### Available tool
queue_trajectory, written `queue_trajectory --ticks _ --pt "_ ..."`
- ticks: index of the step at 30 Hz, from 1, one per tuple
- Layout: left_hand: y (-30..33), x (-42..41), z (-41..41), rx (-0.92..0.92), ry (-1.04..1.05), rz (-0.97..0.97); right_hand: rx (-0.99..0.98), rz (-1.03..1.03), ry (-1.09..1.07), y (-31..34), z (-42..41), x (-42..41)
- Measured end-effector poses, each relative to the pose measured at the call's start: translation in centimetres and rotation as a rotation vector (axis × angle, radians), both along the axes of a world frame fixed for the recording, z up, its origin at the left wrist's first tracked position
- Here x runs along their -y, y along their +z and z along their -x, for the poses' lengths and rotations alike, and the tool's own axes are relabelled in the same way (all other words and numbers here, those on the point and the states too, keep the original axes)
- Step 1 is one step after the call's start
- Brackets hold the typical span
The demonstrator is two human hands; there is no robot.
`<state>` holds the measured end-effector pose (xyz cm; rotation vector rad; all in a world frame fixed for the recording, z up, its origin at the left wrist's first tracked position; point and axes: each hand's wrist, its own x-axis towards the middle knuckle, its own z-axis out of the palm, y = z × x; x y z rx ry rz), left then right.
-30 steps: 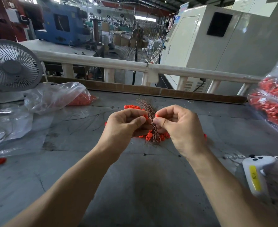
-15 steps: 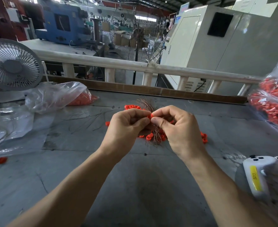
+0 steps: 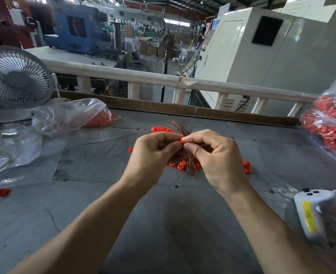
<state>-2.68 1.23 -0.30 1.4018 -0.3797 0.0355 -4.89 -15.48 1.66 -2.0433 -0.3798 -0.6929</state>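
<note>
Head view. Pinching an orange ring [image 3: 181,140] between thumb and forefinger of the right hand [image 3: 216,155], up over the grey table [image 3: 163,224]. Apparently gripping the copper wire bundle [image 3: 178,127] in the curled left hand [image 3: 153,153], with its thumb tip touching the ring from the left. Holding that bundle near-upright, tilted away from the body, fanned out above and below the fists. Probably calls for a short leftward slide of the ring onto a wire. Working just above the loose orange rings [image 3: 247,168].
</note>
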Motion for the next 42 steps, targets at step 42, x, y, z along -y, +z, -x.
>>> queue_trajectory --ticks 42 --pt "1.2 0.0 0.6 -0.413 -0.206 0.233 0.327 0.427 -0.286 -0.2 0.4 -1.6"
